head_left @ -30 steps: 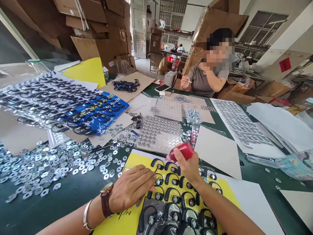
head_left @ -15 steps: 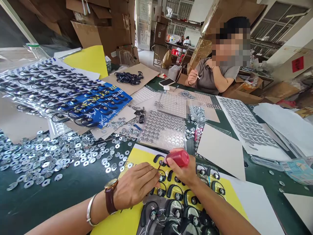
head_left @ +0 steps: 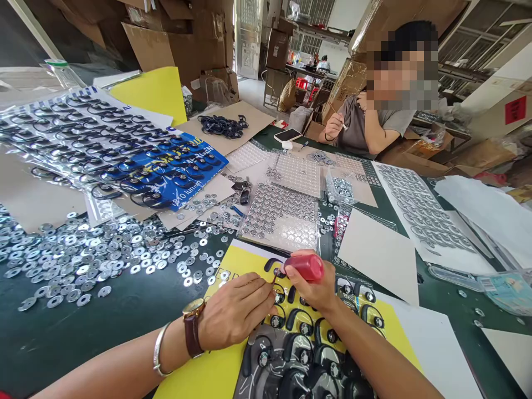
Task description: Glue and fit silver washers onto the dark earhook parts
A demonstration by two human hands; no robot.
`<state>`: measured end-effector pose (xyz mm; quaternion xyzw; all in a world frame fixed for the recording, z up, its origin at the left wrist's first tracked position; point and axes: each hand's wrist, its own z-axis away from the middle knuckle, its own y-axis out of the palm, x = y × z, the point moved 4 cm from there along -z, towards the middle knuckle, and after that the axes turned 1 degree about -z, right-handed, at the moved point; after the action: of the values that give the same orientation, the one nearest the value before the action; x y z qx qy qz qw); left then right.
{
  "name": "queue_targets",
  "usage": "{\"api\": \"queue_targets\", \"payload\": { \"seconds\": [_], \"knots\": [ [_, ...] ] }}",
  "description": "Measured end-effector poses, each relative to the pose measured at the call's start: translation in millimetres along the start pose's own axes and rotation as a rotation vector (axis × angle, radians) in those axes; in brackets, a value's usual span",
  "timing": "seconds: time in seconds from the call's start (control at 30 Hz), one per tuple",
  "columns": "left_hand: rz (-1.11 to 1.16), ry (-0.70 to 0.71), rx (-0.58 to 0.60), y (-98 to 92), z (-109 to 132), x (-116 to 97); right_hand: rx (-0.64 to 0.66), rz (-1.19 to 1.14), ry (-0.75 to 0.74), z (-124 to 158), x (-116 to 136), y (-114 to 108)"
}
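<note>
A red squeeze bottle point(head_left: 305, 267) with a thin dark-red nozzle is gripped in my right hand point(head_left: 318, 291), tilted so the nozzle points down left. Its tip is by a silver disc on a black ear-hook piece point(head_left: 272, 264) near the top of a yellow sheet point(head_left: 220, 377). My left hand point(head_left: 236, 310) lies beside the nozzle, fingers pressed together and bent downward; its thumb and anything pinched beneath are hidden. Rows of black ear-hook pieces point(head_left: 300, 321) with silver discs lie under and around both hands, on the yellow sheet and a dark printed area below.
Loose metal washers point(head_left: 124, 249) spread over the green table at left. Behind them lies a sheet of ear-hook pieces point(head_left: 103, 149). Ahead are a disc-filled tray point(head_left: 278, 213) and a phone point(head_left: 287, 135). A beige card point(head_left: 380, 255) lies right. A co-worker point(head_left: 369, 124) sits across the table.
The camera view has shifted slightly, moving most things a little right and up. Both hands and the red bottle hold nearly the same position over the sheet.
</note>
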<state>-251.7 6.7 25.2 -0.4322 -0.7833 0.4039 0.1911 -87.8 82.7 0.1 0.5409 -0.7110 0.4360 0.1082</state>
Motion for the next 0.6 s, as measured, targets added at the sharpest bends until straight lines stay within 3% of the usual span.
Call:
{"api": "queue_targets", "payload": {
  "seconds": [0.2, 0.6],
  "knots": [
    [0.02, -0.003, 0.015, 1.3, 1.9, 0.0, 0.026, -0.006, 0.02, -1.0, 0.6, 1.4],
    [-0.005, -0.001, -0.01, 1.9, 2.3, -0.8, -0.02, 0.024, -0.115, -0.5, 6.8, 0.4]
  ]
}}
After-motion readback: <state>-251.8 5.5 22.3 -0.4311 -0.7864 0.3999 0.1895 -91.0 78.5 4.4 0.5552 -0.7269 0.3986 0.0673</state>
